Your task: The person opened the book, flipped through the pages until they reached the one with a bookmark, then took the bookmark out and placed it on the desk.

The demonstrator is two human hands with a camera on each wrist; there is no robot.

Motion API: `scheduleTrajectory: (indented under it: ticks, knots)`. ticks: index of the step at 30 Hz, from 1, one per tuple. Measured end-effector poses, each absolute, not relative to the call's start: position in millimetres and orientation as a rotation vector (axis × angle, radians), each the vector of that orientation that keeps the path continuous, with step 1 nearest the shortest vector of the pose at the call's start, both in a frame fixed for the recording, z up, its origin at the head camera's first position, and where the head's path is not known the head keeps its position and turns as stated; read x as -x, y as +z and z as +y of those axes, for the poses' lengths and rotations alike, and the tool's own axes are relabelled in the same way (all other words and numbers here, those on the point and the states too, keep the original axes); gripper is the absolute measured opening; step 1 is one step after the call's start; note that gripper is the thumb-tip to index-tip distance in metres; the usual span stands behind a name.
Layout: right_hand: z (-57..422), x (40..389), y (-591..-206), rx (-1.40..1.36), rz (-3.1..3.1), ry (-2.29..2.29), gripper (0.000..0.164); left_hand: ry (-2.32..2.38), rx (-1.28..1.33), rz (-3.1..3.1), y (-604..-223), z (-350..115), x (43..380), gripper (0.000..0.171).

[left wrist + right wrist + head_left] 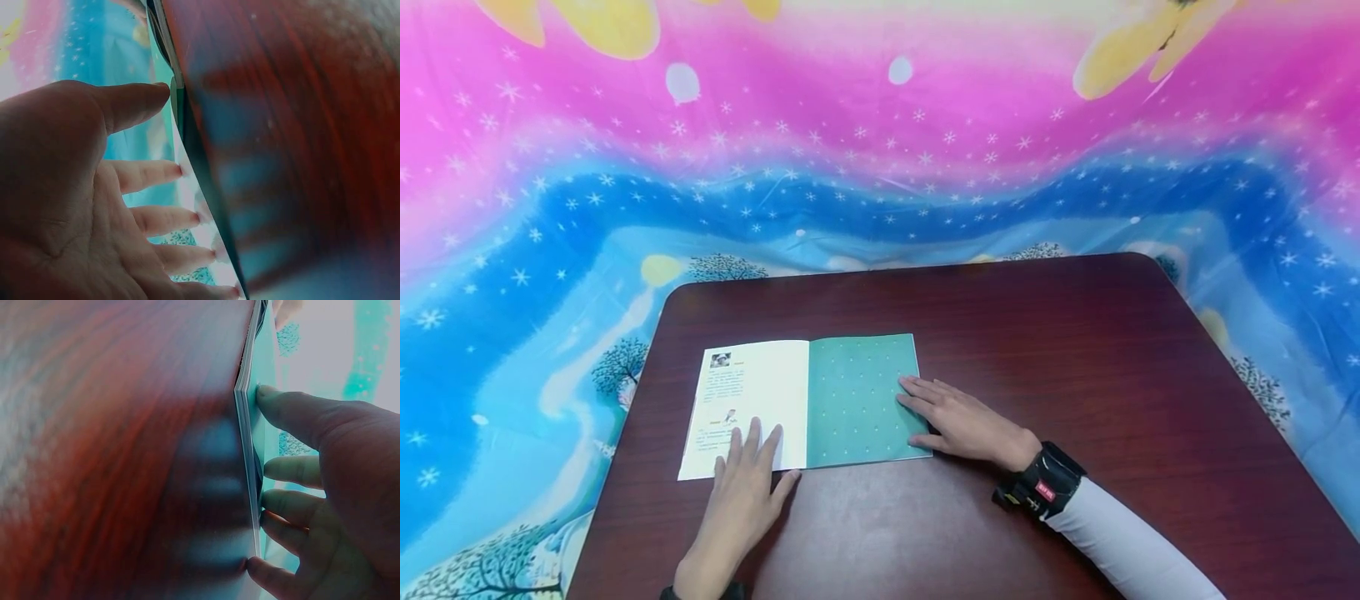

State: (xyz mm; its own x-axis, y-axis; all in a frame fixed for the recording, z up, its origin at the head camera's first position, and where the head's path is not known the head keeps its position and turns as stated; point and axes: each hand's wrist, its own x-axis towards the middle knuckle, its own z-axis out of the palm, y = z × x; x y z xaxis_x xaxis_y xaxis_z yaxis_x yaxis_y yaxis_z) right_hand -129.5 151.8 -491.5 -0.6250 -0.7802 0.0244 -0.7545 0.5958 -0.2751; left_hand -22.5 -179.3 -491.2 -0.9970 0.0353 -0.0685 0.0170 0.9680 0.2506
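Observation:
An open booklet (850, 400) lies on the table, its left page white with printed text and small pictures, its right page plain green with small pale marks. My left hand (741, 492) rests with spread fingers on the lower part of the white page, the thumb by the bottom edge near the fold. On the green page's right edge my right hand (966, 422) lays its extended fingertips. In the right wrist view the thumb and fingertips touch the booklet's edge (249, 425), where several stacked pages show. The left wrist view shows the left fingertips (187, 217) against the page.
The dark reddish-brown table (1075, 358) has rounded far corners and a glossy surface. Behind and beside it hangs a pink and blue cloth (850, 167) printed with snowflakes and trees. A black strap device (1048, 482) sits on the right wrist over a white sleeve (1135, 542).

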Motion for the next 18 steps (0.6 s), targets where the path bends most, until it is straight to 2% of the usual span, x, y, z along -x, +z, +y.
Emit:
scheduleTrajectory:
  ticks: [18]
  knots:
    - [152.4, 131.6, -492.3, 1.333, 2.76, -0.386, 0.066, 0.329, -0.094, 3.082, -492.3, -168.9, 29.0, 0.073]
